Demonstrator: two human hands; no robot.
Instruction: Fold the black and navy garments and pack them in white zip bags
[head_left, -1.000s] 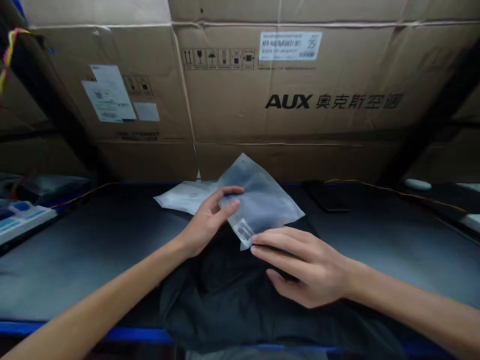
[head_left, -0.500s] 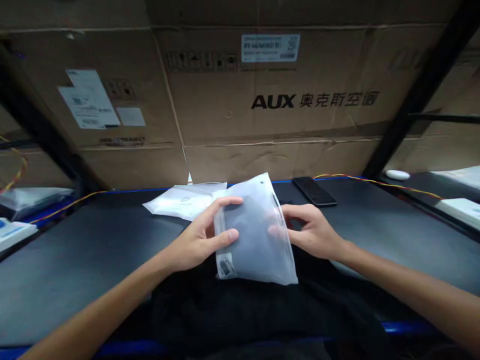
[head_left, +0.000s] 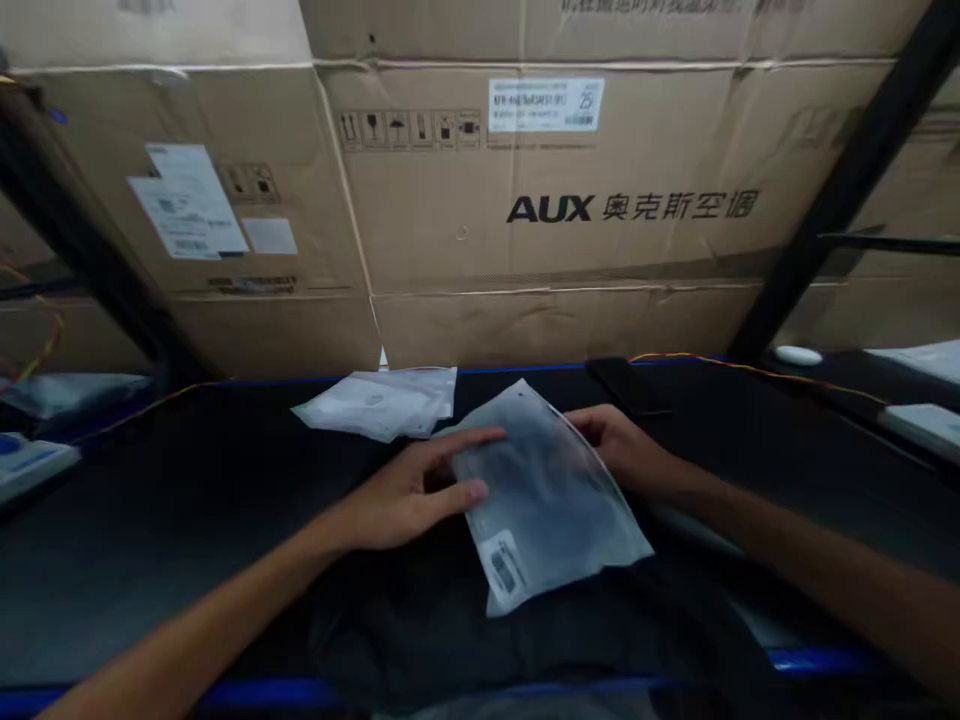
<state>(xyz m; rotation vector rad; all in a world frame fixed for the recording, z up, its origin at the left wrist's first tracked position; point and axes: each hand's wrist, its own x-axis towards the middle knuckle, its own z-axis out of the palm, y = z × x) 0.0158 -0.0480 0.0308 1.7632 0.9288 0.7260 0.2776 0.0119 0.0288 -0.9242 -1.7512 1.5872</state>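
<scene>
A frosted plastic bag [head_left: 555, 500] is tilted in front of me, with a dark shape showing through it and a barcode label near its lower left corner. My left hand [head_left: 420, 495] grips its left edge, thumb and index finger lying on the front face. At the far right edge, my right hand [head_left: 615, 440] is closed on the bag, its fingertips hidden behind the plastic. Behind the left hand, more white plastic bags [head_left: 367, 405] lie flat on the dark tabletop.
A black phone [head_left: 628, 387] lies at the back right of the dark table [head_left: 150, 520]. Large cardboard boxes [head_left: 450, 240] form the back wall, between black posts [head_left: 832, 190]. A yellow-red cable [head_left: 750, 367] runs along the back. A white oval object [head_left: 797, 355] sits far right.
The bag has turned, its lower end swinging right and its label now lower. My right hand has shifted slightly up and behind the bag's edge. The scene's brightness has changed.
</scene>
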